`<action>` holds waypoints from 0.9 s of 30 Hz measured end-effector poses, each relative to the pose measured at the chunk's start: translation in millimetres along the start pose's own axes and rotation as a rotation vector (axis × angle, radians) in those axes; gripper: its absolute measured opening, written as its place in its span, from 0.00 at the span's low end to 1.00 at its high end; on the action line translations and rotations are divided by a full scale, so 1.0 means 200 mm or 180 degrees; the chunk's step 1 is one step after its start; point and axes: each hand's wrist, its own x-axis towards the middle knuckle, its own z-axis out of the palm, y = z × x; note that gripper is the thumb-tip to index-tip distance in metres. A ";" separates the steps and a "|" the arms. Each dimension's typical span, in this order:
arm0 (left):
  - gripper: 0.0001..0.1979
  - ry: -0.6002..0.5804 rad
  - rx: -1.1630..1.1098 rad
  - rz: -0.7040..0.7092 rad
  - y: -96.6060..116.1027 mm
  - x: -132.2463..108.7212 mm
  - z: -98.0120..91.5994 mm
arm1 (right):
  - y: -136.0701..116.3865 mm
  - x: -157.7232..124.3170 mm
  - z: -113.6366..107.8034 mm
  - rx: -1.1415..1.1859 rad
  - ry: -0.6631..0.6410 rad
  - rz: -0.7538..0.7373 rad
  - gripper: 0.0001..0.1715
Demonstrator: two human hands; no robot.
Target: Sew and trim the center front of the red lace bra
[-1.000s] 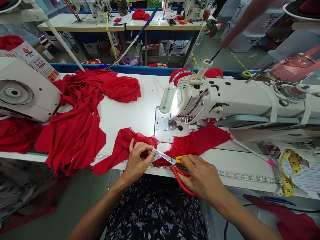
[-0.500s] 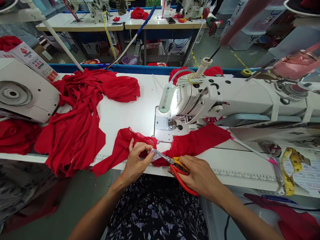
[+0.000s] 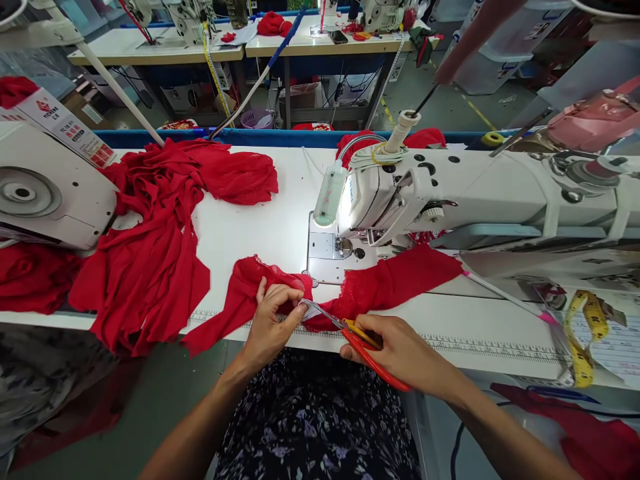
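My left hand pinches the edge of a red lace fabric piece at the table's front edge. My right hand grips red-handled scissors, whose blades point left and meet the fabric right beside my left fingertips. The fabric runs right, under the head of the white sewing machine, and another part of it drapes left over the table edge.
A heap of red fabric pieces lies at the left, next to another white machine. A yellow measuring tape lies at the right. Further sewing tables stand behind.
The scissor blades have closed further against the fabric at my left fingertips, and my right hand has shifted slightly right and down. My left hand has stayed in place.
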 end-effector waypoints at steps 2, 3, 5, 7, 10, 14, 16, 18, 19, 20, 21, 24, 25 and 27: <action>0.02 0.0032 -0.0016 0.0021 -0.01 0.00 0.00 | 0.00 0.00 -0.01 0.0440 -0.0259 0.0044 0.28; 0.03 0.0042 -0.0032 0.0020 -0.01 0.00 0.00 | -0.01 0.01 -0.02 0.0685 -0.0417 0.0046 0.28; 0.03 0.0063 -0.0075 0.0010 -0.01 0.00 0.00 | -0.02 0.01 -0.03 0.1187 -0.0794 0.0060 0.27; 0.03 0.0079 -0.0137 0.0004 -0.02 0.00 0.00 | -0.03 0.01 -0.03 0.1607 -0.1088 0.0096 0.26; 0.03 0.0087 -0.0201 0.0009 -0.02 0.00 0.00 | -0.01 0.01 -0.03 0.1975 -0.1259 0.0094 0.26; 0.02 0.0069 -0.0232 -0.0020 -0.02 -0.01 0.00 | 0.03 0.02 -0.01 0.2115 -0.1297 0.0031 0.25; 0.02 0.0070 -0.0234 -0.0036 -0.01 -0.01 0.00 | 0.03 0.02 -0.01 0.2097 -0.1320 0.0044 0.24; 0.02 0.0072 -0.0221 -0.0037 -0.01 -0.01 0.00 | 0.03 0.02 -0.01 0.2057 -0.1324 0.0071 0.24; 0.02 0.0075 -0.0211 -0.0037 -0.01 -0.01 0.00 | 0.02 0.03 -0.02 0.2037 -0.1322 0.0075 0.24; 0.02 0.0071 -0.0199 -0.0033 -0.01 -0.01 0.00 | 0.02 0.03 -0.02 0.2013 -0.1328 0.0070 0.24; 0.02 0.0062 -0.0183 -0.0027 -0.01 -0.01 0.00 | 0.01 0.03 -0.02 0.1994 -0.1340 0.0071 0.25; 0.02 0.0028 -0.0113 -0.0021 -0.01 -0.01 0.00 | -0.01 0.02 -0.03 0.1877 -0.1373 0.0051 0.26; 0.02 0.0016 -0.0082 -0.0028 -0.01 -0.01 0.00 | -0.01 0.01 -0.04 0.1726 -0.1303 0.0028 0.26; 0.03 -0.0002 0.0026 -0.0033 0.00 0.00 0.00 | -0.01 -0.03 -0.07 0.1126 -0.0865 -0.0033 0.24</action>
